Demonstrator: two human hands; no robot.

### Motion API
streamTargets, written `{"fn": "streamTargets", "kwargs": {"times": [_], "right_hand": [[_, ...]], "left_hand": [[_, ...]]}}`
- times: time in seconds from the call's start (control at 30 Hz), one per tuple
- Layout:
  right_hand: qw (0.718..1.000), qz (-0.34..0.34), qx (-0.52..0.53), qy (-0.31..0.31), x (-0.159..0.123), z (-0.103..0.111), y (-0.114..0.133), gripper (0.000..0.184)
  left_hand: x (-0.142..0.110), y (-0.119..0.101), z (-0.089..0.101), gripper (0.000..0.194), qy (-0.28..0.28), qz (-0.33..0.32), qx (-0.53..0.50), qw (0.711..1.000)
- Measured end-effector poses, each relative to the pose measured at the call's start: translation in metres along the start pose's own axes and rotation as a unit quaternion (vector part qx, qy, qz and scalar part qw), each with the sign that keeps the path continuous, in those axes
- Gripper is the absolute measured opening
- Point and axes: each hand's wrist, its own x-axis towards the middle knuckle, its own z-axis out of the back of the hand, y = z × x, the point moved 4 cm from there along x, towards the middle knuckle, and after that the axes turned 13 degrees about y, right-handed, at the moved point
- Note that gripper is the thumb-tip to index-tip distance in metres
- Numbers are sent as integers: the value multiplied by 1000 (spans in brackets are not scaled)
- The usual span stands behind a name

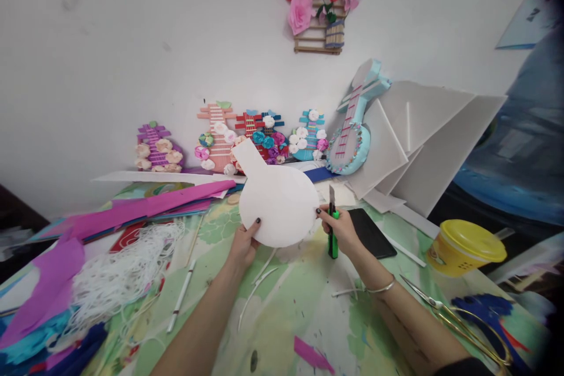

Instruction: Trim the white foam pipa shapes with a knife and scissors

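Head view: that white cutout [279, 205] looks light, stiff, creasable, best taken by its rim, where left hand [245, 245] pinches, as does right hand [342, 229], clasping a green cutter [333, 241].

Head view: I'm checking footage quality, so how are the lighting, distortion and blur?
Head view, centre: soft light, no harsh glare on the white cutout; head view, right side: dark corners, the yellow tub looks tilted, probably from wide-angle distortion, and the large blue container looks soft and blurred.
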Motion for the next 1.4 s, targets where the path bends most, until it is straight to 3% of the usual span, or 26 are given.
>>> {"fn": "streamTargets", "kwargs": {"times": [0.2,0.67,0.9,1.1,1.23,1.4], "right_hand": [[999,-6,-23,39,-4,-12,1,30],[998,-26,-54,3,-3,-11,3,29],[994,-1,-91,-54,-1,0,2,37],[987,28,-136,-75,-2,10,12,26],[988,16,-147,-53,0,12,11,24],[989,-6,-151,2,1,4,4,25]], "left_hand": [[-1,2,-4,23,-7,-12,-24,1000],[0,-7,0,28,7,-14,16,1000],[-3,-21,-7,43,53,-32,86,994],[-9,-25,-16,32,108,-11,178,978],[-14,-49,-28,30,117,-49,222,967],[-22,-83,-53,30,76,-172,284,940]]}}
